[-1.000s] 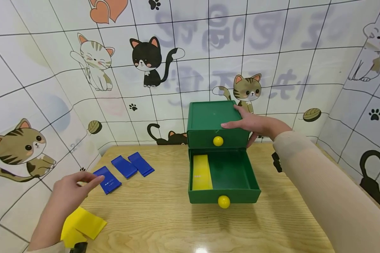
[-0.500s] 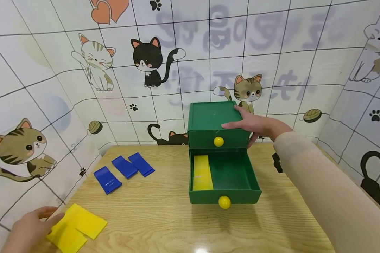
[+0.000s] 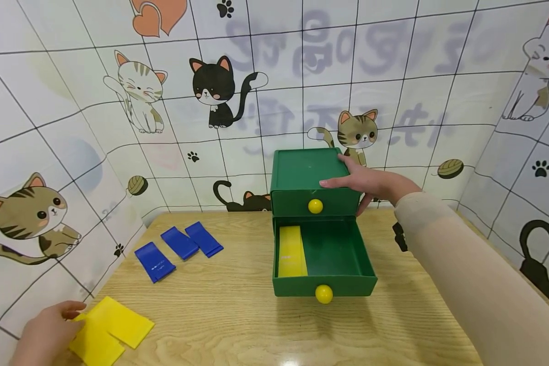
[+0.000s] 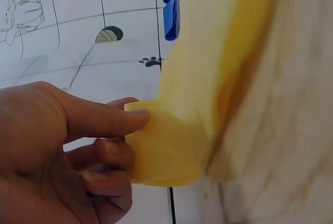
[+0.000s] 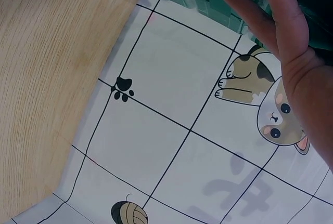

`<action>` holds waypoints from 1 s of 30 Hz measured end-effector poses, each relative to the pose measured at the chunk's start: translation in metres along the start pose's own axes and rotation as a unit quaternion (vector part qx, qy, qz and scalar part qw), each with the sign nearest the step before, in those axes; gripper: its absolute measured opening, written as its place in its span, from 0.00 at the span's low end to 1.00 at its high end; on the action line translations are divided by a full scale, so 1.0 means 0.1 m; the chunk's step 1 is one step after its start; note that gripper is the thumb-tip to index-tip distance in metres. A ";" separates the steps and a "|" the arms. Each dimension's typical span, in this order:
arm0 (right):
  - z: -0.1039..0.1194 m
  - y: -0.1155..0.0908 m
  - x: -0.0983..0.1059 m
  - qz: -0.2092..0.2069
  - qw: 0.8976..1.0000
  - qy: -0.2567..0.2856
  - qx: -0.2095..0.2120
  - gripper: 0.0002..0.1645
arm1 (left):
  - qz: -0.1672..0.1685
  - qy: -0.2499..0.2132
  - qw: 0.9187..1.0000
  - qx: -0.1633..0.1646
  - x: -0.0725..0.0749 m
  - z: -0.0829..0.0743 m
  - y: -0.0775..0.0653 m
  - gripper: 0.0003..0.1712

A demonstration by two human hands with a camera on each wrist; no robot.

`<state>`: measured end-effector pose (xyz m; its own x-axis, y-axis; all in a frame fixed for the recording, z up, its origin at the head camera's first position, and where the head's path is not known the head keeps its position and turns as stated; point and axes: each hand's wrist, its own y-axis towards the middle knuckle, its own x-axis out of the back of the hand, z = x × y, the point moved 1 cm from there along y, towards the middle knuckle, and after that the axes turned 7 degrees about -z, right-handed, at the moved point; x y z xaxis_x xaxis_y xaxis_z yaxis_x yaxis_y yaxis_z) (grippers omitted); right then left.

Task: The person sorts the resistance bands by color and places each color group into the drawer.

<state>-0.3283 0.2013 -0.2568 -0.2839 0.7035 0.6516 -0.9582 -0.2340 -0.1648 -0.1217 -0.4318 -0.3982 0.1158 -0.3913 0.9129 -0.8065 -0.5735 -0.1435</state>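
Note:
At the lower left, my left hand (image 3: 50, 333) pinches the edge of a flat yellow packet (image 3: 96, 341). The left wrist view has the thumb on top of that packet's edge (image 4: 166, 148) and fingers behind it. A second yellow packet (image 3: 130, 321) overlaps it on the table. My right hand (image 3: 368, 180) rests over the top right edge of a green two-drawer box (image 3: 306, 170), straight fingers spread across its top and down its side. The box's lower drawer (image 3: 336, 249) is pulled out, with a yellow packet (image 3: 291, 251) lying along its left wall.
Several folded blue packets lie on the wooden table (image 3: 219, 310), the nearest blue packet (image 3: 155, 262) showing white print. Yellow round knobs stick out from the drawers, the lower knob (image 3: 324, 294) furthest forward. A cat-patterned wall covering (image 3: 274, 101) closes the back and sides.
My left hand has moved down and left from beside the blue packets to the yellow packets and now pinches one. The right hand and the drawer box have stayed put.

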 end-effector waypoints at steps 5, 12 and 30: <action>0.01 0.00 -0.01 -0.001 1.000 0.003 -0.002 0.76 | 0.008 -0.015 0.999 -0.030 0.03 -0.13 0.00 0.27; 0.01 0.00 -0.01 0.000 1.000 0.002 -0.001 0.76 | -0.032 -0.043 0.989 -0.138 -0.05 -0.52 0.03 0.17; -0.02 0.02 0.00 0.002 1.000 -0.009 0.003 0.77 | -0.111 -0.034 0.919 -0.377 0.36 -1.58 -0.49 0.08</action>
<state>-0.3306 0.2027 -0.2585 -0.2862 0.6899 0.6649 -0.9570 -0.2398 -0.1632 -0.1694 -0.3038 -0.2974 0.3404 -0.3835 0.8585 -0.9284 0.0079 0.3716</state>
